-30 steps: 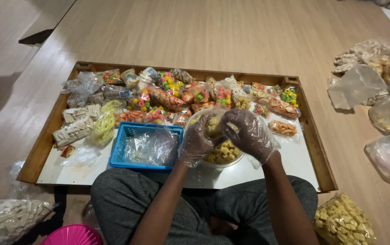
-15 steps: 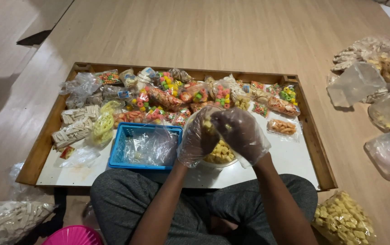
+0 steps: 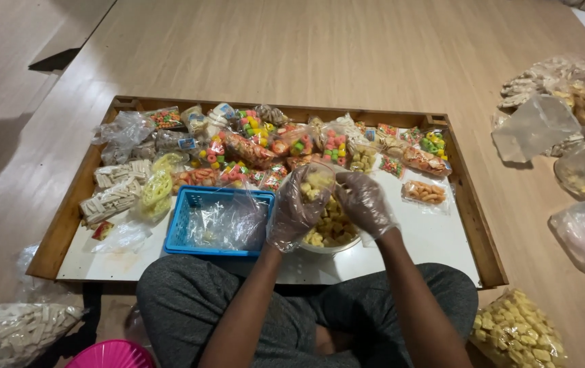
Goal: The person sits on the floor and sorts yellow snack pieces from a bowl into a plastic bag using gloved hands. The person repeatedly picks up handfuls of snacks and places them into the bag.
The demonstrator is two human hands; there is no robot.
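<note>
Both hands (image 3: 333, 204) pinch snack bag (image 3: 320, 182) between.

We see a wooden-rimmed tray (image 3: 473, 225) with a white base resting on the wooden floor (image 3: 347, 54). On it lie colourful snack packets (image 3: 292, 146) along the far side, a blue basket (image 3: 214, 221) near, and a white bowl (image 3: 330, 245) beside it.

The scene is lit brightly and evenly from above. Soft glare is seen on the pale wooden floor (image 3: 347, 54) at the top. A dark shadow lies at the left edge. Everything is sharp.
</note>
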